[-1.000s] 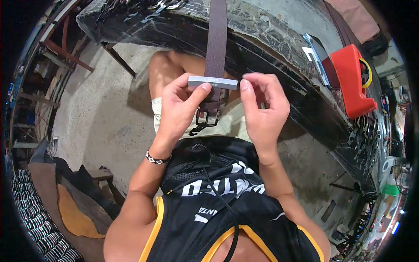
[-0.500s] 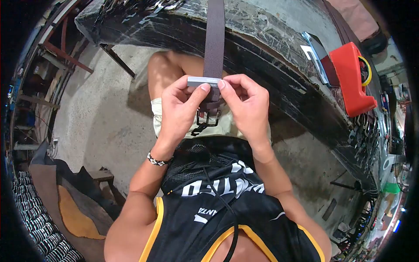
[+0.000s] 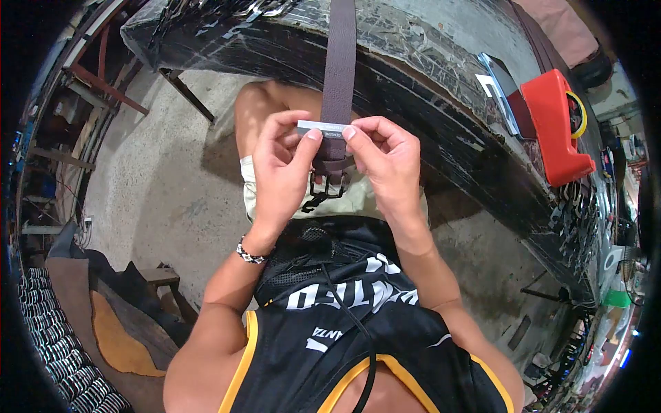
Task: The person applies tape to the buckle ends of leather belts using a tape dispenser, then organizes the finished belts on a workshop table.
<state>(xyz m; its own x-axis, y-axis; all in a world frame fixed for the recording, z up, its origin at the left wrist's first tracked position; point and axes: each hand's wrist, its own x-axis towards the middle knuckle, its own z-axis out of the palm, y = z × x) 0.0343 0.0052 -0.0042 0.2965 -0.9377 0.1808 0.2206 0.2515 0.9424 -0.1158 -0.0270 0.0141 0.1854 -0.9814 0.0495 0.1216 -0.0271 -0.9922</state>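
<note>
A brown leather belt hangs down over the edge of the bench in front of me, its dark metal buckle at the lower end. A small grey printed label strip lies across the belt above the buckle. My left hand pinches the strip's left end between thumb and fingers. At the right end, my right hand pinches the strip and the belt's edge region. Whether the strip is attached to the belt I cannot tell.
On the bench at the right stands a red tape dispenser beside a blue-edged packet. Metal buckles hang at the bench's right edge. Leather pieces and stacked dark items lie at lower left.
The strip has tilted slightly, showing more of its printed face. My left fingers have risen a little and spread slightly, and my right hand has shifted slightly left.
</note>
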